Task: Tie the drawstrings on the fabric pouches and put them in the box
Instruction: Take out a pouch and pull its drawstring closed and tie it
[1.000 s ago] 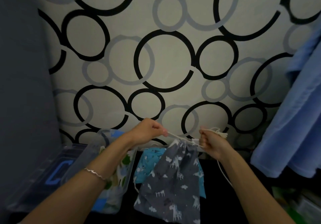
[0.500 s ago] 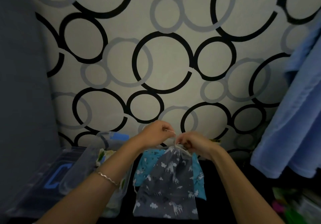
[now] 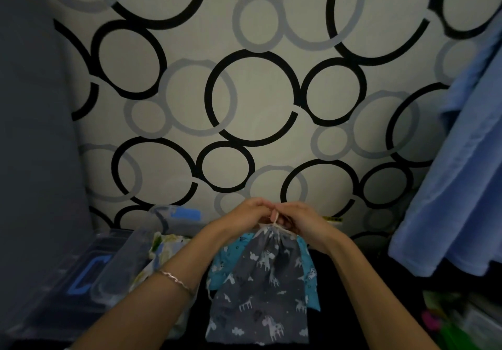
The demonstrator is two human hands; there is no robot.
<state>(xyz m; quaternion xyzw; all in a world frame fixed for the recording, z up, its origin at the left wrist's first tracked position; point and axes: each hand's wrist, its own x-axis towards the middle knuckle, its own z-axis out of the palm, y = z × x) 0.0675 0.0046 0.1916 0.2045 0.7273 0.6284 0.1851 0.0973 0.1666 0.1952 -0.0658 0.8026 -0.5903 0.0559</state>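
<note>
Two hands on one cord: left hand and right hand meet knuckle to knuckle, each pinching the white drawstring above the grey pouch.

The pouch's mouth is gathered tight and its body lies flat on the dark surface, overlapping a teal pouch whose edges show on both sides. Open room lies to the right of the pouches. To the left, the clear box sits just beside them, a pale printed pouch inside. A blue cloth hangs on the right and blurred green clutter sits below it. The circle-patterned wall stands close behind.
</note>
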